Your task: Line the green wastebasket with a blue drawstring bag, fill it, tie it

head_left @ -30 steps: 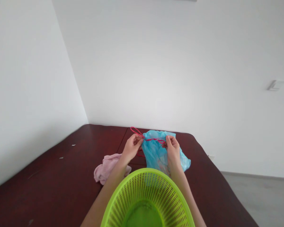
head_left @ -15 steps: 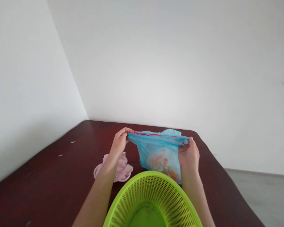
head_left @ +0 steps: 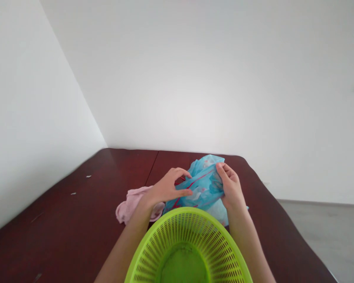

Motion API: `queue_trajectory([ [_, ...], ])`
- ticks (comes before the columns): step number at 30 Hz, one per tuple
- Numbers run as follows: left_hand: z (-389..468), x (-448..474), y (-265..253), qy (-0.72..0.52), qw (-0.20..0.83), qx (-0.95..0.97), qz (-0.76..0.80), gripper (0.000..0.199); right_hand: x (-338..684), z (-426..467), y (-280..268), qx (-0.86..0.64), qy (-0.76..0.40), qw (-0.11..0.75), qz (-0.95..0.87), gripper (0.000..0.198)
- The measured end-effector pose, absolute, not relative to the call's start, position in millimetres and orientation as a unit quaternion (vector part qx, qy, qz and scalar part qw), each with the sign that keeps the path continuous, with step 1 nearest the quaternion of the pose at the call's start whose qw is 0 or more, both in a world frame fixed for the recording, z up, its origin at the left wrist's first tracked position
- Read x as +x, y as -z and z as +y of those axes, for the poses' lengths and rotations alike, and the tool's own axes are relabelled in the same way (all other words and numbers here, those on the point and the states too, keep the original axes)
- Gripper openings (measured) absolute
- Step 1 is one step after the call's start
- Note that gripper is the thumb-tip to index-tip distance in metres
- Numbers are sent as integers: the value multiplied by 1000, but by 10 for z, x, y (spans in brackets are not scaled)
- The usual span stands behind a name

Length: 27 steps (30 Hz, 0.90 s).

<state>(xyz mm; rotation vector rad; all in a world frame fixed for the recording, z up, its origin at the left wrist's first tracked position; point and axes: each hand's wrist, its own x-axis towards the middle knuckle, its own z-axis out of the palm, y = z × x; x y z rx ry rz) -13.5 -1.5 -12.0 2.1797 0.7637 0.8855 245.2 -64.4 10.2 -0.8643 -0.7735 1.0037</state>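
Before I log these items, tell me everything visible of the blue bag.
The blue bag looks like thin, translucent plastic, crumpled, with red cord slanting across it and pale patches showing through. It is over the dark red table, beyond the green basket, whose rim hides some of it. The right hand pinches it at the right; the left hand is spread open at its left, contact unclear.

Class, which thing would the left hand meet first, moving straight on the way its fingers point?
Probably the blue bag, just ahead of the left hand; whether they touch is unclear.
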Motion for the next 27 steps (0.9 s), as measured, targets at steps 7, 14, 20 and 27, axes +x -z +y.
queue_trajectory([
  [7, -1, -24, 103, -282, 343, 819, 363, 18, 2521, -753, -215, -401, -474, 673, -403, 51],
  [14, 247, -552, 33, -483, 392, 642, 448, 33, 2877, -807, -184, -468, -345, 641, -502, 41],
  [20, 200, -762, -41, -462, 517, 577, 432, 32, 2959, -797, -216, -403, -398, 738, -367, 48],
  [27, 245, -929, -6, -336, 360, 757, 429, 33, 3009, -807, -253, -339, -417, 782, -315, 46],
])
